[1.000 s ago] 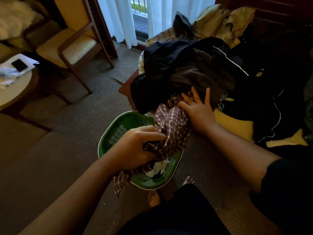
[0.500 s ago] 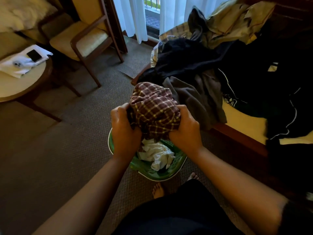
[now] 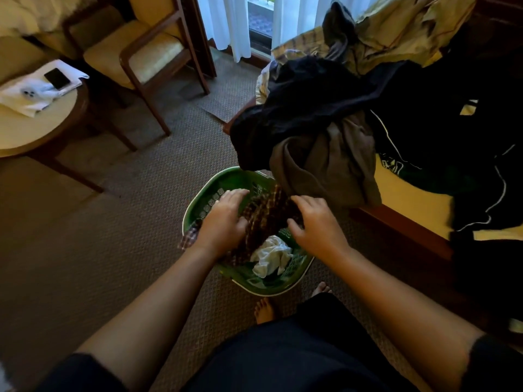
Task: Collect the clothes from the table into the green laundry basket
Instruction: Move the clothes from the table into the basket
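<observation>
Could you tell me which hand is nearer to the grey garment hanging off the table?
Right. The right hand sits just below the grey garment; the left hand lies farther left, across the plaid cloth.

**Layout of Items in Frame**

The laundry basket [image 3: 226,176] stands on the floor at frame centre, just left of the table [image 3: 402,193] at the right. In the basket, a large garment [image 3: 266,216] lies above a small cloth [image 3: 271,256]. The left hand [image 3: 226,219] rests on the garment's left side, and the right hand [image 3: 317,224] is at its right side. A clothes pile [image 3: 311,108] on the table overhangs the basket's upper right rim. The armchair [image 3: 147,52] is at upper left. The side table [image 3: 34,128] at the left edge carries a phone [image 3: 56,78].
</observation>
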{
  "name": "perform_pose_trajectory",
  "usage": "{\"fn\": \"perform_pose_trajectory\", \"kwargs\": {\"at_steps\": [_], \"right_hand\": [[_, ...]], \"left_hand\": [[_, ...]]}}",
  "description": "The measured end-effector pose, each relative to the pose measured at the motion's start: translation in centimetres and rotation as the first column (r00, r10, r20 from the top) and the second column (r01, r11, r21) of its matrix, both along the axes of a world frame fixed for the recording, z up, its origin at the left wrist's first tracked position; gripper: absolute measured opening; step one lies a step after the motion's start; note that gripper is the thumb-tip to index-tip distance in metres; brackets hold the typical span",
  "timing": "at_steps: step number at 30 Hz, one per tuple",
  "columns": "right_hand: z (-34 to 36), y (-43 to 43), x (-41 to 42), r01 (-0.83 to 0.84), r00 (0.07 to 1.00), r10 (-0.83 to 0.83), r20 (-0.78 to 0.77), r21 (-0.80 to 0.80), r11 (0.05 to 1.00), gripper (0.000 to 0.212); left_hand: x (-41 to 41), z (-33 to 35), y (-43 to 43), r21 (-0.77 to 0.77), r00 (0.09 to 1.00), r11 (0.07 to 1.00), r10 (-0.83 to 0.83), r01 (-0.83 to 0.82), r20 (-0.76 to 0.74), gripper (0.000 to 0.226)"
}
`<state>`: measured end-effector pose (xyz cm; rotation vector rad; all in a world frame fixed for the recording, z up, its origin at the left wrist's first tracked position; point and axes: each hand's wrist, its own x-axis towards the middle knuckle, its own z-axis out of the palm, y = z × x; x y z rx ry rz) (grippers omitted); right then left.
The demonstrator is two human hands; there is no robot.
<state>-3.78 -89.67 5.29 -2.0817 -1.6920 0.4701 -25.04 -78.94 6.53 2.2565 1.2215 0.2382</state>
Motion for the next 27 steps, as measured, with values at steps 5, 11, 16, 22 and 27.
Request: {"fn": "perform_pose_trajectory", "kwargs": {"at_steps": [5,11,16,22,27], "right_hand": [[0.4,0.8,1.4,0.063,0.994,-0.073,0.086,0.107,0.992,0.057],[1.2,2.4,3.4,0.149,0.951,-0.183,0.25,0.148,0.978,0.078],[0.7,4.6,6.8,0.391,0.904,-0.322,0.28,-0.243,0.888,0.126],[2.0,5.2,8.6,0.336,0.942,-0.334,-0.031,0.072,0.939,0.043],[7.6,2.8,3.9,0.0,0.857,0.072,-0.51,0.14,0.99,0.032]], "left_hand": [[1.7,0.3,0.0,0.004,0.997,0.999,-0.032,0.032,0.076,0.061],[3.8,0.9,0.4,0.009,0.988,0.999,-0.051,0.05,0.144,0.059],[6.2,1.1,0.8,0.007,0.984,0.997,-0.072,0.072,0.163,0.06],[8.6,2.3,1.4,-0.263,0.926,0.965,0.121,-0.025,0.357,0.064],[10.0,3.2,2.8,-0.908,0.649,0.396,0.656,0.138,0.385,0.083]]}}
